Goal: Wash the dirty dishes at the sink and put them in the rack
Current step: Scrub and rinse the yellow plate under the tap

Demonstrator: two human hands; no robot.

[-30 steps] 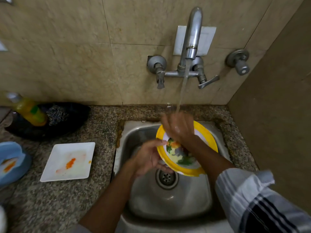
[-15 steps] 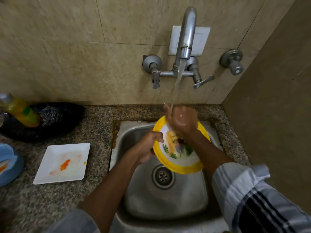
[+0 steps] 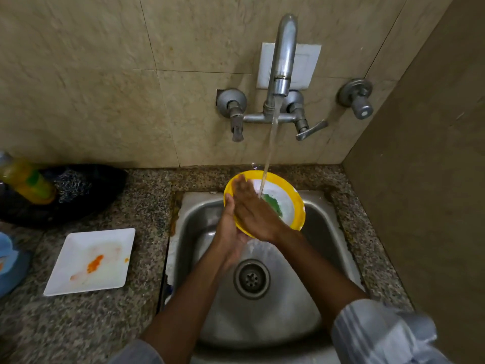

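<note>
I see the plate [image 3: 294, 203] held tilted over the back of the steel sink [image 3: 262, 319], at about twelve o'clock from the drain [image 3: 251, 279]. It is round, with a broad yellow rim and a white centre carrying a green smear near the middle. Water from the tap [image 3: 284, 56] falls in a thin stream onto the white part, just at one o'clock from my fingers. My left hand [image 3: 228, 227] grips the plate's rim from the nine o'clock side, fingers curled beneath it. My right hand [image 3: 252, 206] lies flat on the plate's face, fingers straight and pressed against it. At nine o'clock from the sink, a square white plate [image 3: 91, 261] with orange stains rests on the granite counter [image 3: 78, 327].
</note>
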